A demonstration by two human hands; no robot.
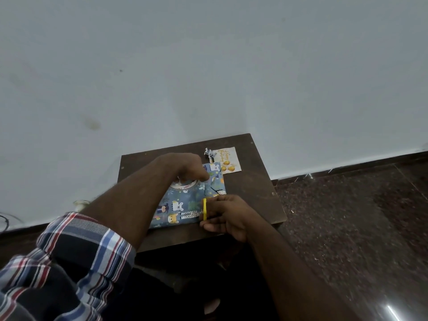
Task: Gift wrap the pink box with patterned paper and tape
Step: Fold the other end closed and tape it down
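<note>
Nearest, at the lower left of the frame, a plaid sleeve (pixel 76 258) in blue, red and white is rolled back on the left forearm, which reaches up toward the middle of the picture. From the lower right the bare right forearm comes in the same way. Both meet over a small dark brown table (pixel 252 193) in the centre, which stands on a dark speckled floor (pixel 347 216) against a pale wall (pixel 208 66).

The right hand (pixel 228 216) lies at the near right corner of the wrapped box (pixel 183 209). Its fingers are curled round a yellow thing (pixel 204 209), narrow and upright, that shows at the fingertips; what it is cannot be told from this view. The hand touches the paper's right edge.

The box lies flat in the middle of the table, tilted a little to the frame's edges, and is covered by blue patterned paper with small animals printed on it. None of the pink shows. A fold line runs across the paper near the right end.

Farther up, the left hand (pixel 185 167) is on the far part of the box, fingers bent downward, with its fingertips on a tape roll (pixel 183 185), a white ring with red lettering that lies on the paper. Whether it grips the roll or only presses it cannot be told.

Beyond the box, at the far right of the table, lies a white birthday card (pixel 228 159) with gold balloons, and a small scrap of the patterned paper (pixel 210 154) sits at its left edge.
</note>
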